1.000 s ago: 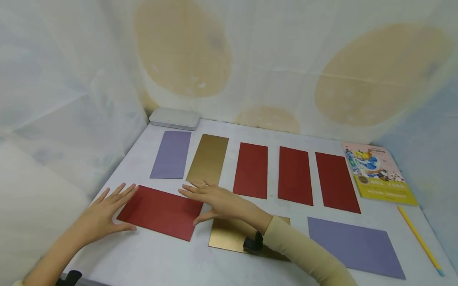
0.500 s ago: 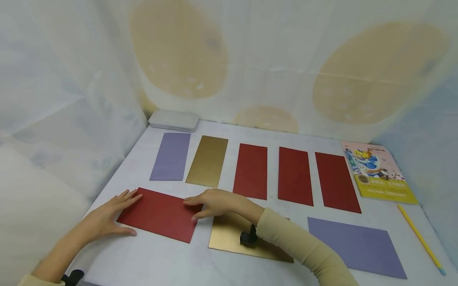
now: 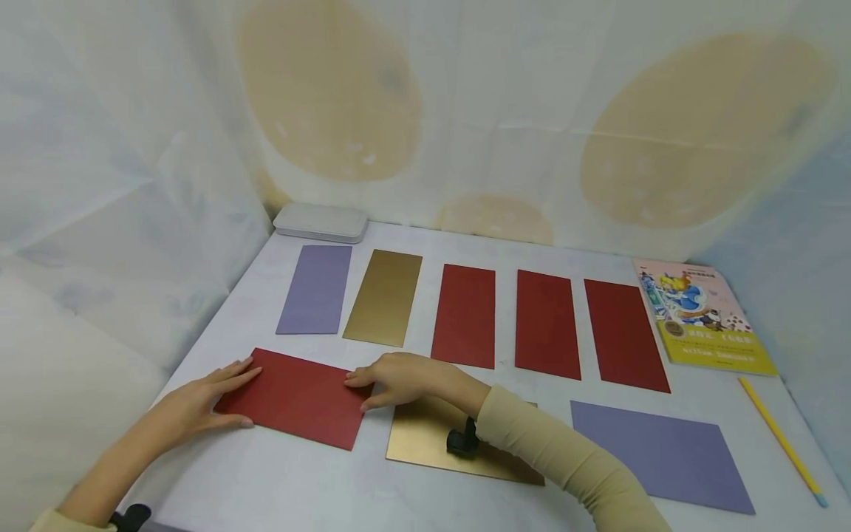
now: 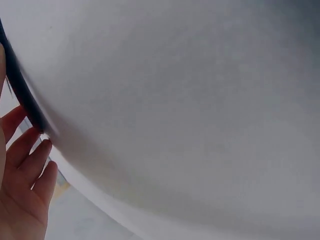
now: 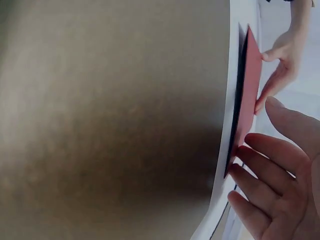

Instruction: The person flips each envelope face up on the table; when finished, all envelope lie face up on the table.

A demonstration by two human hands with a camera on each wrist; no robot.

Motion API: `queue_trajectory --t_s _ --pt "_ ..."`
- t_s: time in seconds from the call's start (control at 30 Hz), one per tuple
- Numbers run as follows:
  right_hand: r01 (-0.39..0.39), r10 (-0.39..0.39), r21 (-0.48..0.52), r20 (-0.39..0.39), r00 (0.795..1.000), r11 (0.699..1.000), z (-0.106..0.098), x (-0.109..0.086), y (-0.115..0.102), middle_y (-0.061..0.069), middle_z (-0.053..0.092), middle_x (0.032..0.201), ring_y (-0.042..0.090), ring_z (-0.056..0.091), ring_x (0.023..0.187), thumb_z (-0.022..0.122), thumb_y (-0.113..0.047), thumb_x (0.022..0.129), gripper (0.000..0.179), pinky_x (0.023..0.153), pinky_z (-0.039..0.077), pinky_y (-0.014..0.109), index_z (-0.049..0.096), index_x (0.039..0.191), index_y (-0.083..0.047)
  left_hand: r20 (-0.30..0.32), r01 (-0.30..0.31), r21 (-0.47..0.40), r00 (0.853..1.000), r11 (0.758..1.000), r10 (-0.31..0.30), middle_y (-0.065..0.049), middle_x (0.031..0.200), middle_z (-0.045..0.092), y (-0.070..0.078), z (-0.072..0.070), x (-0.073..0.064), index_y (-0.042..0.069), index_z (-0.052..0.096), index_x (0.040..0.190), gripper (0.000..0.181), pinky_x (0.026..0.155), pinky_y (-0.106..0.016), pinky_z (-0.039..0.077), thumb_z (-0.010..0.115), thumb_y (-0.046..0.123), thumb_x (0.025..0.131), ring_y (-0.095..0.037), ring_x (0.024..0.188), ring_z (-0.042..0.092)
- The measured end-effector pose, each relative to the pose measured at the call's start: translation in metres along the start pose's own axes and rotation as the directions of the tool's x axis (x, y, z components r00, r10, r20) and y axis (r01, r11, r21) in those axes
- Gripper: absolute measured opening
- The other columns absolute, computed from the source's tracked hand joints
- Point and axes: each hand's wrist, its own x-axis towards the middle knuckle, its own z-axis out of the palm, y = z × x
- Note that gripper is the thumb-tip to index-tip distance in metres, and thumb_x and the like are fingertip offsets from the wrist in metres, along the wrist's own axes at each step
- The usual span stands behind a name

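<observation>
A red rectangular card [image 3: 292, 395] lies crosswise on the white table, at the front left. My left hand [image 3: 186, 410] spreads its fairly straight fingers along the card's left end, with the thumb near its front left corner. At the opposite end my right hand [image 3: 402, 378] touches the card, fingertips over the far right corner and thumb by the right edge. In the right wrist view, the right fingers [image 5: 267, 167] lie along the card's edge, slightly bent, and the thumb stands apart from them. A gold card [image 3: 432, 443] lies under my right wrist, partly covered.
Behind stand in a row a purple card [image 3: 315, 288], a gold card [image 3: 383, 295] and three red cards [image 3: 464, 314]. Another purple card [image 3: 665, 458] lies front right. At the right are a book [image 3: 705, 314] and yellow pencil [image 3: 781, 436]; a pale case [image 3: 320, 223] sits far left.
Both hands have come down onto the ends of the front red card, and the right fingers have drawn closer together. The cards have kept their places.
</observation>
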Motion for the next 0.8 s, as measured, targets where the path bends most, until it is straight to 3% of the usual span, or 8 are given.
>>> queue_trajectory --t_s 0.1,0.2,0.3,0.37,0.5,0.6,0.7,0.8 --pt "0.005 -0.005 -0.013 -0.004 1.0 1.0 0.0 -0.001 -0.002 -0.006 0.047 0.144 0.002 0.038 0.133 0.059 -0.037 0.096 0.053 0.104 0.032 0.017 0.048 0.144 -0.016 -0.044 -0.022 -0.003 0.999 1.0 0.022 -0.012 0.14 0.052 -0.001 -0.001 -0.003 0.014 0.056 0.137 0.076 0.089 -0.03 0.047 0.075 0.054 0.075 -0.034 0.12 0.054" --pt "0.009 -0.01 -0.021 -0.015 1.0 1.0 0.0 -0.001 -0.003 -0.006 0.047 0.144 0.003 0.039 0.132 0.056 -0.039 0.098 0.053 0.105 0.032 0.018 0.046 0.144 -0.015 -0.095 -0.044 -0.05 0.995 0.998 0.039 -0.009 0.138 0.054 0.0 -0.002 -0.006 0.013 0.058 0.135 0.071 0.09 -0.007 0.036 0.079 0.046 0.076 -0.015 0.123 0.053" --pt "0.014 -0.014 -0.016 -0.023 1.0 1.0 -0.001 -0.002 -0.004 -0.005 0.047 0.144 0.003 0.039 0.132 0.053 -0.042 0.099 0.053 0.104 0.033 0.019 0.046 0.144 -0.015 -0.147 -0.044 -0.097 0.989 0.994 0.03 -0.008 0.134 0.058 0.003 -0.006 -0.009 0.015 0.062 0.131 0.065 0.091 0.001 0.025 0.081 0.041 0.075 -0.004 0.124 0.05" --pt "0.017 -0.017 0.003 -0.024 1.0 1.0 -0.001 -0.003 -0.003 -0.004 0.048 0.143 0.003 0.041 0.131 0.053 -0.042 0.099 0.053 0.103 0.034 0.018 0.047 0.144 -0.015 -0.158 -0.009 -0.105 0.987 0.994 -0.008 -0.005 0.131 0.06 0.007 -0.01 -0.01 0.019 0.064 0.128 0.061 0.09 0.0 0.029 0.081 0.042 0.074 -0.007 0.123 0.052" --pt "0.024 -0.023 0.064 -0.021 1.0 0.998 -0.003 -0.005 -0.003 -0.006 0.05 0.141 0.0 0.05 0.122 0.053 -0.044 0.098 0.052 0.096 0.039 0.015 0.051 0.141 -0.016 -0.144 0.075 -0.078 0.986 0.994 -0.086 -0.001 0.12 0.067 0.014 -0.023 -0.009 0.023 0.069 0.122 0.053 0.081 -0.022 0.047 0.081 0.045 0.074 -0.029 0.106 0.062" --pt "0.008 -0.007 0.143 -0.008 1.0 0.99 -0.005 -0.007 -0.005 -0.011 0.053 0.137 -0.002 0.055 0.111 0.047 -0.049 0.099 0.051 0.09 0.042 0.016 0.054 0.139 -0.019 -0.114 0.107 -0.063 0.987 0.992 -0.113 0.0 0.111 0.07 0.017 -0.033 -0.008 0.022 0.071 0.118 0.046 0.076 -0.039 0.051 0.079 0.043 0.077 -0.027 0.1 0.065" --pt "-0.028 0.029 0.232 -0.003 1.0 0.972 -0.008 -0.01 -0.008 -0.016 0.056 0.131 -0.003 0.055 0.108 0.037 -0.055 0.1 0.054 0.091 0.043 0.019 0.056 0.137 -0.022 -0.081 0.121 -0.054 0.989 0.991 -0.125 0.004 0.103 0.072 0.021 -0.043 -0.004 0.021 0.074 0.112 0.037 0.077 -0.042 0.052 0.076 0.042 0.081 -0.026 0.096 0.067" --pt "-0.038 0.043 0.29 -0.012 0.999 0.956 -0.009 -0.012 -0.009 -0.017 0.057 0.129 -0.003 0.051 0.116 0.031 -0.056 0.101 0.055 0.098 0.04 0.021 0.057 0.136 -0.023 -0.038 0.127 -0.051 0.991 0.991 -0.129 0.007 0.096 0.073 0.025 -0.052 0.001 0.019 0.076 0.106 0.031 0.078 -0.046 0.052 0.072 0.042 0.085 -0.026 0.094 0.068"
